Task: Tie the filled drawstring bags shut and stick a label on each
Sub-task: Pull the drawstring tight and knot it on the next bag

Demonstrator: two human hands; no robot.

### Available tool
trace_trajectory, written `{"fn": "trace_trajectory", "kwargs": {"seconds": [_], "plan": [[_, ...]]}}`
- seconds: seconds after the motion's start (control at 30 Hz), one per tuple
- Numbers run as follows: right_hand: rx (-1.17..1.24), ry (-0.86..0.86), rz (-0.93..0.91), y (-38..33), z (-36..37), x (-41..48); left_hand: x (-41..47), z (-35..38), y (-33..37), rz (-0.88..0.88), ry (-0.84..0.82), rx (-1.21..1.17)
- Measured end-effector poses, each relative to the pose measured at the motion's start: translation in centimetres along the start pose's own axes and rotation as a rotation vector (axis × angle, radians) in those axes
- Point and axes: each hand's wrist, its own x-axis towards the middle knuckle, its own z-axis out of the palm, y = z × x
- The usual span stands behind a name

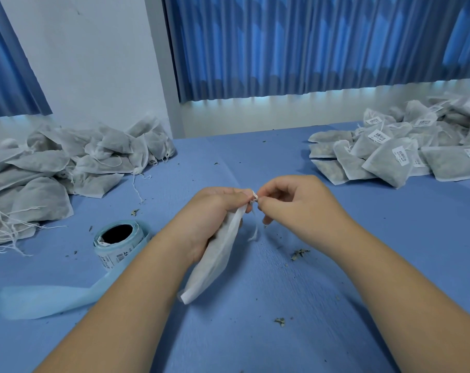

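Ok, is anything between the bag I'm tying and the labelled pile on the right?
Nothing visible blocks it. Between the bag, gripped by the left hand while the right hand pinches its string, and the labelled pile there is only blue cloth with small leaf crumbs.

Two bare forearms reach forward, hands meeting. The left hand (pixel 215 211) curls around a bag (pixel 215 265); the right hand (pixel 290 205) pinches its drawstring (pixel 255 226) between thumb and forefinger.

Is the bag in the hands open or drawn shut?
Drawn shut: left hand grips the bag at its bunched neck; right hand pinches the string there.
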Motion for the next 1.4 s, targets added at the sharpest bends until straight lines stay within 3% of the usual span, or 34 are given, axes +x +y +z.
{"fn": "trace_trajectory", "kwargs": {"seconds": [0.47,0.67,0.83,0.93,1.07,1.27,1.4], "plan": [[-0.105,0.060,0.015,0.1,-0.5,0.1,-0.2,0.2,0.0,0.035,0.087,0.105],[0.301,0.097,0.110,-0.3,-1.5,0.4,0.3,-0.2,-0.2,0.083,0.151,0.206],[0.599,0.022,0.104,-0.5,-1.2,0.1,0.3,0.2,-0.5,0.136,0.111,0.252],[0.769,-0.055,0.141,-0.7,-1.2,0.1,0.4,0.4,-0.4,0.208,0.178,0.259],[0.776,-0.200,0.357,-0.7,-1.5,0.2,0.8,0.4,-0.6,0.335,0.375,0.430],[0.866,-0.281,0.332,-1.2,-1.7,0.0,0.9,0.2,-0.8,0.358,0.390,0.477],[0.849,-0.110,0.378,-0.7,-1.4,0.3,1.1,0.4,-1.0,0.353,0.387,0.503]]}}
